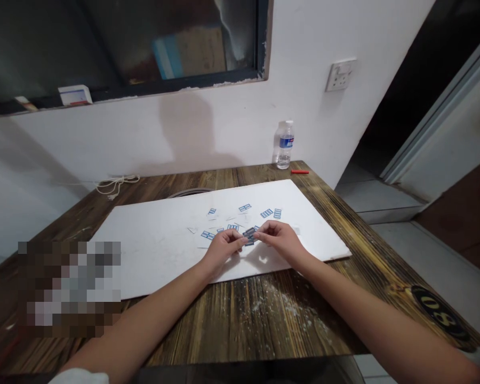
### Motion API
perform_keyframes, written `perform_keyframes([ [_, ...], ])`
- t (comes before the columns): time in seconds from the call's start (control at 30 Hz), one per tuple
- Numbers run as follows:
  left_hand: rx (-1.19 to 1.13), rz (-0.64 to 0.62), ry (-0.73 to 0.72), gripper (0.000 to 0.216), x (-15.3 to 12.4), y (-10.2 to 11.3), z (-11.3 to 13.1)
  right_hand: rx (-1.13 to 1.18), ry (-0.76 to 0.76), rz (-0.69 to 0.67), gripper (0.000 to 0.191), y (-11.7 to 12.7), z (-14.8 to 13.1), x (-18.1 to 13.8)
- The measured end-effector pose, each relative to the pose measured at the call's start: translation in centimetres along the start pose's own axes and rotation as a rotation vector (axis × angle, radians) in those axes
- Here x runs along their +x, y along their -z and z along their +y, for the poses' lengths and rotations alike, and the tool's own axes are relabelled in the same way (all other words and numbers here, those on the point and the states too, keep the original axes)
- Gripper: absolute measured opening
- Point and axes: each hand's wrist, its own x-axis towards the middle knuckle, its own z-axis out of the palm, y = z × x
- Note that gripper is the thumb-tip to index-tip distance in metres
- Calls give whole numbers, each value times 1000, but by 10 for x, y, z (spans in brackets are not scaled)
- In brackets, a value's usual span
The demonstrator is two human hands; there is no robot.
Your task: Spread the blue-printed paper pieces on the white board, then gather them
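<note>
My left hand (pixel 226 246) and my right hand (pixel 279 238) meet over a white board (pixel 148 250). Thumbs and fingertips of both pinch a small dark blue, slotted flat piece (pixel 249 236), one hand at either side of it. What the piece is made of cannot be made out. Around the hands lie several similar blue-edged pieces, among them a pair at the right (pixel 266 213), a piece farther back (pixel 245 207) and a piece beside my left hand (pixel 207 234). Thin dark strips (pixel 191 230) are scattered between them.
The board rests on a dark wooden table (pixel 224 320), with white crumbs along its near edge. At the back stand a water bottle (pixel 285 145) and a red stick-like object (pixel 300 172). A white cable (pixel 117 184) lies back left. A blurred-out patch (pixel 70 288) covers the left.
</note>
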Motion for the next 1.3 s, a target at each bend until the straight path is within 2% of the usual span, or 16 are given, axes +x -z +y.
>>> perform_keyframes([
  [0.2, 2, -12, -6, 32, 1, 0, -1, 22, -33, -54, 38, -5, 6, -1],
  [0.53, 0, -28, -14, 33, 1, 2, -3, -116, 5, -31, 30, -8, 7, -4],
  [0.63, -41, 1, -1, 32, 1, 1, -2, -146, 27, -34, 29, -6, 4, -4],
  [0.9, -196, 130, 56, 37, 6, 2, -2, -188, 53, 124, 28, 21, 0, 8],
  [1.0, -245, 168, 76, 39, 6, 3, -1, -381, 61, 158, 24, 34, -2, 11],
  [1.1, -266, 184, 91, 40, 7, 4, 1, -760, 71, 116, 21, 41, -5, 10],
  [1.2, -244, 167, 118, 40, 6, 4, 1, -1105, 12, 62, 21, 40, -10, 7],
  [1.3, -219, 140, 135, 39, 6, 4, 2, -1232, -65, 24, 24, 35, -14, 3],
])
